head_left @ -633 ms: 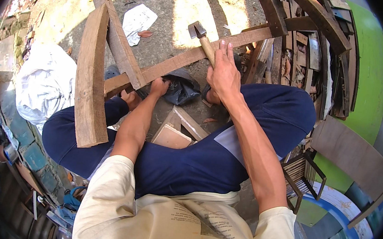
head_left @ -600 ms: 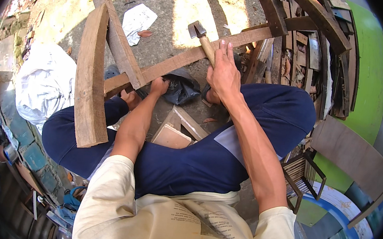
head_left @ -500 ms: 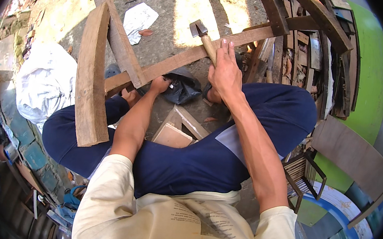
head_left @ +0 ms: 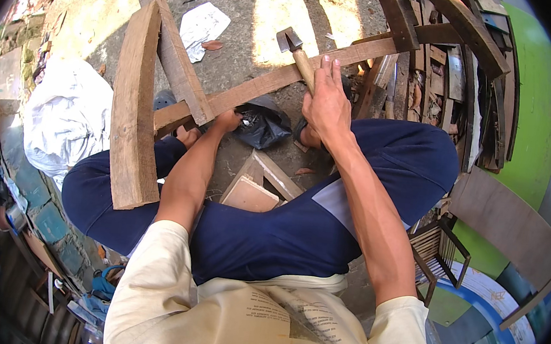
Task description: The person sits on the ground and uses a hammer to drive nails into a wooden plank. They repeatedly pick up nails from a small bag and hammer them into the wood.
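My right hand [head_left: 327, 105] grips the wooden handle of a hammer [head_left: 297, 53], whose metal head sits just above a long wooden slat [head_left: 278, 79]. My left hand [head_left: 227, 121] reaches under that slat into a black plastic bag [head_left: 263, 124] on the ground. The slat joins a frame of thick curved wooden boards [head_left: 134, 105] that leans over my left knee. I sit with both knees spread in dark blue trousers.
A white sack [head_left: 68, 119] lies at the left and a crumpled white paper [head_left: 203, 24] on the concrete ahead. Small wooden offcuts [head_left: 261, 187] lie between my legs. Stacked wooden parts [head_left: 452, 63] and a green wall [head_left: 533, 110] stand at the right.
The hammer head has shifted slightly up and to the right along the slat. My left hand stays at the black bag.
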The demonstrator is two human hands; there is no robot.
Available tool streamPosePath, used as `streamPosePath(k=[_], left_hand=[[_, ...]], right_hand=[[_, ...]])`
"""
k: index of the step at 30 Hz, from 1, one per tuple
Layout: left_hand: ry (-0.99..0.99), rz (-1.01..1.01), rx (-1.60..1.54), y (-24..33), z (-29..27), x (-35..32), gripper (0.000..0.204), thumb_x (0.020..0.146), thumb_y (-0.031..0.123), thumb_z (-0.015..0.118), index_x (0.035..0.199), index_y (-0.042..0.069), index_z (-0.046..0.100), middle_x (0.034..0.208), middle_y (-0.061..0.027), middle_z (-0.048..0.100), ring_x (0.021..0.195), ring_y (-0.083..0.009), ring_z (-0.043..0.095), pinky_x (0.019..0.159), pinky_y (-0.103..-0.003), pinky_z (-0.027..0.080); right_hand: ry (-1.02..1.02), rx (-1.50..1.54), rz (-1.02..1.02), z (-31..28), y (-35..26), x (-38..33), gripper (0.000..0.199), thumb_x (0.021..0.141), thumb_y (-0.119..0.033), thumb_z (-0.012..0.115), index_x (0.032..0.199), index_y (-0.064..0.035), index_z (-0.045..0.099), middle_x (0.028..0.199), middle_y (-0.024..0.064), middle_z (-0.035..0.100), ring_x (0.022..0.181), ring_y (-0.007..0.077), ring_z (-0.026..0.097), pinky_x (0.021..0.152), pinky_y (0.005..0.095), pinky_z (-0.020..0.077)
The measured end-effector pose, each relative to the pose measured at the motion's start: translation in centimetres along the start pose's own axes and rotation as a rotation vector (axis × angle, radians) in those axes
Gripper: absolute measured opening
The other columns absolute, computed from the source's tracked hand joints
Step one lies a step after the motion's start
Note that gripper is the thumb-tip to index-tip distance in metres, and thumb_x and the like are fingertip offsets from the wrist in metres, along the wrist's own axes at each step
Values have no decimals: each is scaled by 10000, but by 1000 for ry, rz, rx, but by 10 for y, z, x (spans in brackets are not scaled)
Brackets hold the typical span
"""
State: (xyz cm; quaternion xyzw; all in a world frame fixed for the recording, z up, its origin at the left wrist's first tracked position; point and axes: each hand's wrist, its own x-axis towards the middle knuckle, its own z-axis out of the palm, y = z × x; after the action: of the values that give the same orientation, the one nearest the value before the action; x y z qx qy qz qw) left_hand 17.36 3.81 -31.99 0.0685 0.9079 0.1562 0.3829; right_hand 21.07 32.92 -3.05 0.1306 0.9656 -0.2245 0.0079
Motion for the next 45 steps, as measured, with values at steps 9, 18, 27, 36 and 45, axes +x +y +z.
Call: streamPosePath(k=[9, 18, 27, 36, 45], left_hand=[[270, 84, 344, 14, -31, -39, 277, 870, 284, 662, 1086, 113, 688, 1072, -166, 712, 1075, -339, 667, 944, -442, 510], [-148, -71, 83, 15, -35, -49, 310, 829, 328, 732, 1056, 118, 715, 1071, -113, 730, 1049, -298, 685, 903, -413, 524], [-93, -184, 22, 32, -41, -53, 297, 890, 330, 667, 1090, 117, 721, 1127, -170, 712, 1080, -317, 677, 923, -430, 516], [-179, 13, -505, -12, -25, -36, 287, 963, 240, 529, 1066, -9, 630, 949, -149, 729, 932, -350, 692, 847, -438, 527], [4, -43, -242, 5, -23, -52, 232, 868, 232, 668, 1053, 94, 691, 1009, -95, 739, 995, -297, 694, 860, -403, 535]], right_hand=[[18, 14, -7, 1, 0, 0, 332, 804, -51, 621, 1102, 39, 503, 1478, 311, 408, 1404, 467, 349, 1068, 481, 469], [-5, 5, 0, 0, -2, 1, 324, 803, -51, 616, 1093, 39, 503, 1478, 305, 413, 1404, 465, 351, 1055, 485, 480], [8, 14, 5, 0, -2, 0, 312, 804, -49, 616, 1084, 36, 507, 1482, 300, 410, 1407, 460, 349, 1060, 483, 474], [5, 31, 9, -2, -4, 0, 305, 808, -47, 620, 1076, 37, 500, 1491, 296, 401, 1415, 455, 336, 1062, 484, 472], [-26, -25, 26, 0, -1, 0, 367, 811, -47, 610, 1153, 33, 501, 1523, 260, 379, 1453, 415, 298, 1003, 482, 529]])
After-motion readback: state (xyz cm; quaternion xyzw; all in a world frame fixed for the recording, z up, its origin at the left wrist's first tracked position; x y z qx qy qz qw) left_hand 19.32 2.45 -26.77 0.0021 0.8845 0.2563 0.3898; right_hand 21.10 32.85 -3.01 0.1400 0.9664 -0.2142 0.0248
